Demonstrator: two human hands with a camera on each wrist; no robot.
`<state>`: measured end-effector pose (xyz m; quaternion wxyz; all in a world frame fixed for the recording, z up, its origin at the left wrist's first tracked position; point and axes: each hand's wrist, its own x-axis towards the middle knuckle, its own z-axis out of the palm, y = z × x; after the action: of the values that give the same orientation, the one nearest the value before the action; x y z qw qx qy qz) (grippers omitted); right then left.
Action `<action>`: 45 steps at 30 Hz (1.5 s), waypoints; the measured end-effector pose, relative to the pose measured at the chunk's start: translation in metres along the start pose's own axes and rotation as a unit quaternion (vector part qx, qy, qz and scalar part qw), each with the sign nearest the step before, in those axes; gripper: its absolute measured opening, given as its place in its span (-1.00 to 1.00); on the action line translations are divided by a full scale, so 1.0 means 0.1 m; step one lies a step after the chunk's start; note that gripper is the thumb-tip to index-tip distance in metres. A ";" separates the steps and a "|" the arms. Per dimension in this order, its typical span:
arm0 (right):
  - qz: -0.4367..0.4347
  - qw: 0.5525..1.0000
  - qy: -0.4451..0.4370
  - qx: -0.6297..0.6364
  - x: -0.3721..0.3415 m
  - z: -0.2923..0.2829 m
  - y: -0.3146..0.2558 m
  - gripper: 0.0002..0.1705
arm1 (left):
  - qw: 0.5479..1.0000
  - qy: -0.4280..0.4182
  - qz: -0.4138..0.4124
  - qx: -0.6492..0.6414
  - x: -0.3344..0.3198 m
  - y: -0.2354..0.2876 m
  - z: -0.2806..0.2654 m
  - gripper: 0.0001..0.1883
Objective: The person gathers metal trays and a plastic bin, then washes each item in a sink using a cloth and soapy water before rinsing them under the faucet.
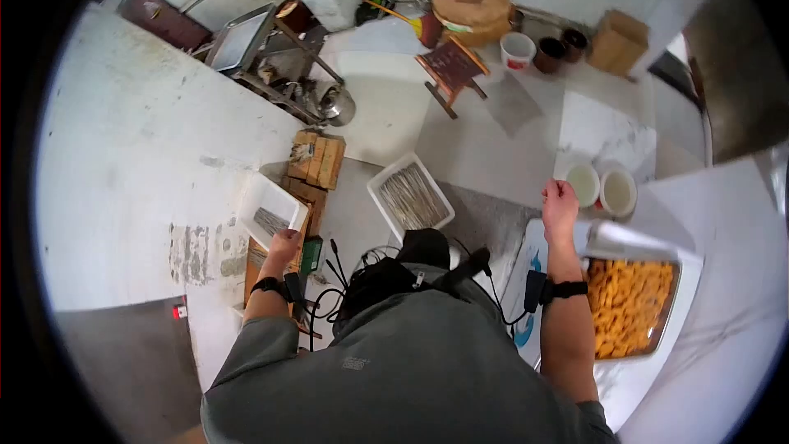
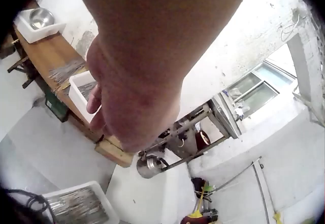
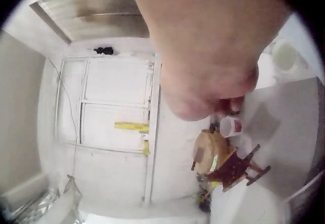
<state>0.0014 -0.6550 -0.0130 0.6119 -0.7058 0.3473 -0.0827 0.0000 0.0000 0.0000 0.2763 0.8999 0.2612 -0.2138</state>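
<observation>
My left hand [image 1: 285,248] is at the near right corner of a white plastic bin [image 1: 256,204] holding thin grey sticks [image 1: 271,220]. In the left wrist view its fingers [image 2: 95,102] hang loosely bent and overlap the bin; nothing shows between them. My right hand [image 1: 560,207] is raised beside two pale round tubs [image 1: 618,194], its fingers loosely curled with nothing seen in them. In the right wrist view the back of the hand hides most of its fingers. Below it to the right sits a tray of orange-brown pieces [image 1: 629,304].
On the floor ahead is another white bin [image 1: 375,184] full of sticks. Beyond stand a folding stool [image 1: 452,70], a round wooden block [image 1: 470,2], and a white bucket [image 1: 517,51]. A metal kettle [image 1: 338,105] stands by a rack on the left. Wooden blocks [image 1: 329,160] lie nearer.
</observation>
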 end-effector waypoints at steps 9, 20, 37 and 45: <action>-0.071 0.996 -0.046 0.000 2.12 0.40 -0.14 -0.77 | 0.995 -0.011 -0.077 0.067 0.24 0.74 0.58 -0.64; 0.065 0.995 0.013 -0.076 3.81 0.32 -0.90 -0.71 | 0.995 0.020 -0.095 -0.013 1.29 1.91 0.43 -0.56; 0.108 0.974 -0.162 -0.119 6.40 1.94 -1.01 -0.87 | 0.963 0.114 -0.242 -0.026 0.45 2.63 0.98 -0.60; 0.061 0.926 -0.288 -0.237 6.64 3.53 -1.45 -0.75 | 0.870 0.171 -0.431 -0.166 0.00 2.97 1.23 -0.55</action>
<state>0.7438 -0.7613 -0.1684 0.5041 -0.8011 0.2079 0.2469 0.1451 -0.2861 0.0216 0.2529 0.6611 0.6980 -0.1085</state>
